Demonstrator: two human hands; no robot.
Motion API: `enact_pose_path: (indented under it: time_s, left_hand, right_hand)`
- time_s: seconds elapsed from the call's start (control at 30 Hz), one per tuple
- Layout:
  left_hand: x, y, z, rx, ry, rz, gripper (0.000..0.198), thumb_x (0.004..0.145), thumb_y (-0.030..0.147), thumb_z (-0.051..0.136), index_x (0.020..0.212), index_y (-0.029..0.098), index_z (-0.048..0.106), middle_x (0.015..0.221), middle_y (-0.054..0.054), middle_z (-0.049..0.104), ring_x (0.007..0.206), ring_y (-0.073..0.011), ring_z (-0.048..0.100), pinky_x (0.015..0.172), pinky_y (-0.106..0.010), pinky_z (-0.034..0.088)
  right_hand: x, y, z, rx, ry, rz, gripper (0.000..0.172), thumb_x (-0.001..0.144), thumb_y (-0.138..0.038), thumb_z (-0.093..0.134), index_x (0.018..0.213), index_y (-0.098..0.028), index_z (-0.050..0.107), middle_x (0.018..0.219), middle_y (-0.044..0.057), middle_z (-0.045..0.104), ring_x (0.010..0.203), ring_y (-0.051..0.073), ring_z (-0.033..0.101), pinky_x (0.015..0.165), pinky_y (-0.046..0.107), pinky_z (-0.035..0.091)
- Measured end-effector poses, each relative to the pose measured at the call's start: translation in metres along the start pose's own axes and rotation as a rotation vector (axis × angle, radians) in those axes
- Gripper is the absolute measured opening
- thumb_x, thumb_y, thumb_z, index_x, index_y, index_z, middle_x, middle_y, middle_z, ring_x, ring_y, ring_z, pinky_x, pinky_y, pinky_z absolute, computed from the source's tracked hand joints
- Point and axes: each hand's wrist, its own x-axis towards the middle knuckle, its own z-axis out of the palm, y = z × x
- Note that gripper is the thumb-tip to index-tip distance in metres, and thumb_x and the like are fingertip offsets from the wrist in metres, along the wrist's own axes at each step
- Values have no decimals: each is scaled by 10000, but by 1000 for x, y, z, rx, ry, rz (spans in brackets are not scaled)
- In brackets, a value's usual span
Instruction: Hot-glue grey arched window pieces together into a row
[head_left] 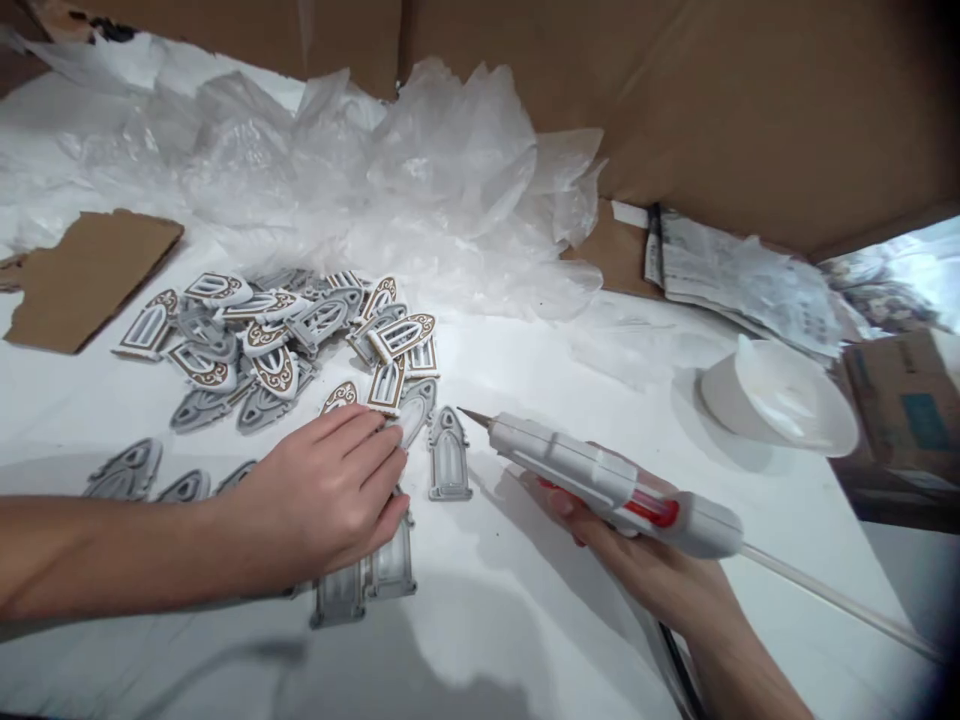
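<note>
A heap of grey arched window pieces (pixel 277 340) lies on the white table, many with gold-and-white scrollwork fronts. My left hand (pixel 322 490) reaches in from the left, its fingertips against a pale arched piece (pixel 412 420) at the heap's edge. Two grey arched pieces (pixel 367 585) lie partly under that hand. A lone grey arched piece (pixel 450 460) lies just right of it, close to the metal nozzle of a hot glue gun (pixel 600 480). My right hand (pixel 645 570) grips the gun from below, with a white glue stick running out the back.
Crumpled clear plastic sheeting (pixel 375 170) fills the back of the table, beside a flat cardboard piece (pixel 90 280). To the right are a white upturned dish (pixel 780 400), a stack of printed paper (pixel 750 280) and a cardboard box (pixel 907 400). A cardboard wall (pixel 750 100) rises behind.
</note>
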Motion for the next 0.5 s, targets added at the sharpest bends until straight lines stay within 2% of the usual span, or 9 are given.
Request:
enact_pose_path:
  time_s: [0.2, 0.37, 0.5]
  left_hand:
    - [-5, -2, 0, -158, -22, 38, 234, 920, 198, 524, 1033, 59, 674, 1036, -169, 700, 974, -295, 651, 857, -451, 568]
    - [-9, -2, 3, -181, -45, 79, 251, 924, 189, 526, 1109, 60, 637, 1100, -184, 683, 1013, -286, 650, 918, -466, 552]
    - [-10, -4, 11, -143, 12, 91, 242, 908, 190, 555, 1092, 64, 648, 1072, -171, 697, 1005, -278, 654, 930, -450, 552]
  right_hand:
    - [10, -15, 11, 112, 35, 71, 230, 885, -401, 610, 763, -212, 564, 731, 4, 601, 647, 150, 570, 573, 253, 471]
    - [16, -14, 15, 39, 13, -35, 210, 905, -349, 586, 755, -203, 571, 774, 19, 611, 664, 146, 565, 570, 255, 434]
    - [13, -8, 15, -18, -26, -110, 201, 934, -297, 529, 763, -204, 577, 796, 27, 596, 656, 135, 556, 591, 262, 437]
